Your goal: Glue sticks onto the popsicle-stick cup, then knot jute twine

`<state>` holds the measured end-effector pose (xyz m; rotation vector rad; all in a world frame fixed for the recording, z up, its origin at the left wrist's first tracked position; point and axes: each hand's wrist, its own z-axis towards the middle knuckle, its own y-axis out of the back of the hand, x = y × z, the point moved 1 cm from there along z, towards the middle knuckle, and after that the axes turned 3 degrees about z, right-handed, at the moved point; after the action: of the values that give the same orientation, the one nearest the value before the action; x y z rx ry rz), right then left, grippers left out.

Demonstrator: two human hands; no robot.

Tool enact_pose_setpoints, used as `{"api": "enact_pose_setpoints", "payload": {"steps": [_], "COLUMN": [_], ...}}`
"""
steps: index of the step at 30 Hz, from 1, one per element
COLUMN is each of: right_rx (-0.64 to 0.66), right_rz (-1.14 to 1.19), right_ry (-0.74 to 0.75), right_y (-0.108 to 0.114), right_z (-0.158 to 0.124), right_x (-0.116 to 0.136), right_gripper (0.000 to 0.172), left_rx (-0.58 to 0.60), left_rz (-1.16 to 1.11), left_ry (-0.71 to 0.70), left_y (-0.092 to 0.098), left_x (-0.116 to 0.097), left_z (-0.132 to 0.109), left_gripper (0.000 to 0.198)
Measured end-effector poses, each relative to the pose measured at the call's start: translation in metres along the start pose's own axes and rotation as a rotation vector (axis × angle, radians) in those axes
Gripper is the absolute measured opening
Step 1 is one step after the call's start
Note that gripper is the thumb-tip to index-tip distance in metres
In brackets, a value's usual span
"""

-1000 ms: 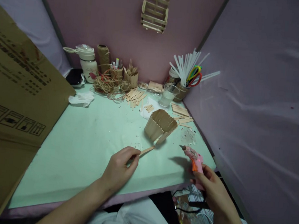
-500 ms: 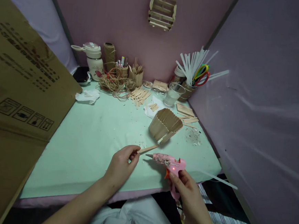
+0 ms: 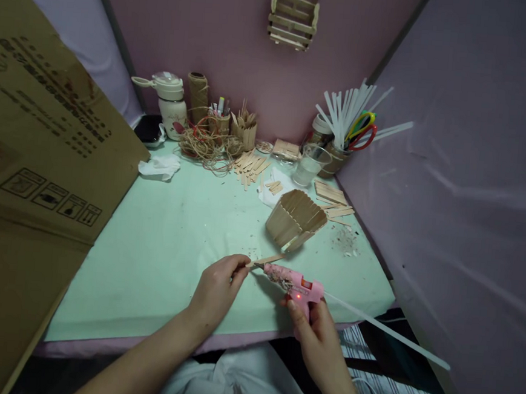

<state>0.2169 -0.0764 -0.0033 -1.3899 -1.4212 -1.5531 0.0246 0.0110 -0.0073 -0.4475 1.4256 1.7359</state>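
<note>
The fingers (image 3: 239,264) of my left hand (image 3: 217,284) are pinched together on one end of a flat wooden stick (image 3: 271,259), which lies on my side of the stick basket (image 3: 295,221), its free end near the basket's base. My right hand (image 3: 319,335) has its fingers wrapped around the handle of a pink glue gun (image 3: 290,282), also nearer me than the basket. The gun's nozzle is right at my left fingertips; I can't quite tell whether it touches the stick. A long white glue rod (image 3: 384,328) sticks out of its back, to the right of the basket.

The basket stands on the green surface (image 3: 164,238). Just beyond it are a clear plastic cup (image 3: 308,167) and, to its right, a stack of sticks (image 3: 330,193). Beyond and left of the basket are loose sticks (image 3: 249,168) and tangled twine (image 3: 201,146); well to its left stands a cardboard box (image 3: 42,161).
</note>
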Motion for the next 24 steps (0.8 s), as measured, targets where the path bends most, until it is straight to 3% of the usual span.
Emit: {"api": "enact_pose_setpoints", "payload": {"steps": [18,24], "right_rx": [-0.082,-0.168], "right_rz": [-0.080,-0.122], "right_ry": [0.003,0.010], "right_y": [0.005,0.015], "right_z": [0.004,0.009], "right_x": [-0.001,-0.005], "right_gripper": [0.040,0.040], "left_rx": [0.003,0.008], "left_rz": [0.029,0.037], "left_ry": [-0.008,-0.008], "left_y": [0.000,0.002], "left_x": [0.000,-0.003], "left_z": [0.001,0.002], "left_gripper": [0.011,0.012]}}
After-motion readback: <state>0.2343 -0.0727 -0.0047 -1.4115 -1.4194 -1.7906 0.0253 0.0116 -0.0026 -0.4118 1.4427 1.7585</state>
